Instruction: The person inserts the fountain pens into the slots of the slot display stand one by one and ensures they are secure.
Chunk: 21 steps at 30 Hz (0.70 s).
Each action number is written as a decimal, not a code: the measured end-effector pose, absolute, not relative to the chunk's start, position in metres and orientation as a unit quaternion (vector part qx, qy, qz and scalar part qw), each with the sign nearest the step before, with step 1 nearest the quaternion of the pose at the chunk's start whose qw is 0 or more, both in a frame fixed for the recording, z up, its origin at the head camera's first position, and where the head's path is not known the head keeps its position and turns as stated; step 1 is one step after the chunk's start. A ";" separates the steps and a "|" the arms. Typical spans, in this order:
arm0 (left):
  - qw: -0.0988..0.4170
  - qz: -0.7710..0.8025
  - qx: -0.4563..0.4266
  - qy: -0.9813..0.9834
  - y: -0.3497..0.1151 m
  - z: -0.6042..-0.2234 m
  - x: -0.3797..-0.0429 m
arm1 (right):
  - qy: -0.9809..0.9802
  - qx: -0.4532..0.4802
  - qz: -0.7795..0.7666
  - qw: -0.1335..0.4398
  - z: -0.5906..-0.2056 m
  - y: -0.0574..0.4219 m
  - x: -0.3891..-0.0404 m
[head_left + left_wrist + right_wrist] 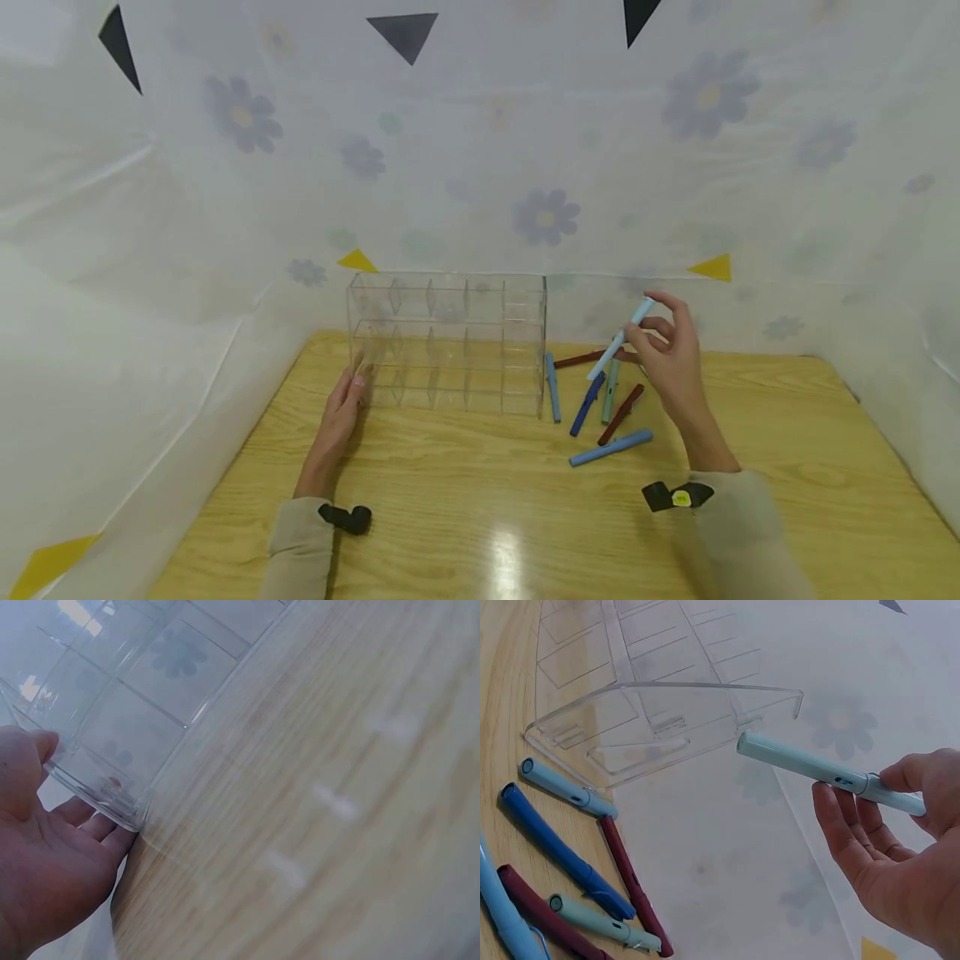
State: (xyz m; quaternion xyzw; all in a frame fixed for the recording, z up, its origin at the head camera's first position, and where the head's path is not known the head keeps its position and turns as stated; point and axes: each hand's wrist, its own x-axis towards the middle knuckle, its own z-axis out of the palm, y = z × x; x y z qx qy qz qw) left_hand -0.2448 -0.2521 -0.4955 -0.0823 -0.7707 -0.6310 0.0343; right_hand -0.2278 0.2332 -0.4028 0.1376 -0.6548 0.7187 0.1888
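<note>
My right hand pinches a pale blue pen between thumb and fingers, slanted and raised above the other pens. In the right wrist view that pen points toward the side panel of a clear compartment rack. The rack stands upright on the table, divided into rows of small compartments. With its thumb in front and its fingers behind, my left hand grips the rack's left edge. The left wrist view has the same hand around the bottom corner of the rack.
Right of the rack lie several loose pens: a light blue pen, a dark blue pen, a green pen, a dark red pen and a blue pen. A white flowered curtain surrounds the wooden table.
</note>
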 end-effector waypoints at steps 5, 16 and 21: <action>0.046 -0.627 -0.084 -0.773 -0.256 -0.511 -0.254 | -0.643 0.157 0.721 0.205 -0.397 0.219 -0.235; 0.062 -0.611 -0.079 -0.785 -0.255 -0.513 -0.253 | -0.642 0.176 0.713 0.222 -0.380 0.183 -0.251; 0.067 -0.601 -0.072 -0.793 -0.255 -0.513 -0.254 | -0.638 0.195 0.709 0.228 -0.370 0.168 -0.260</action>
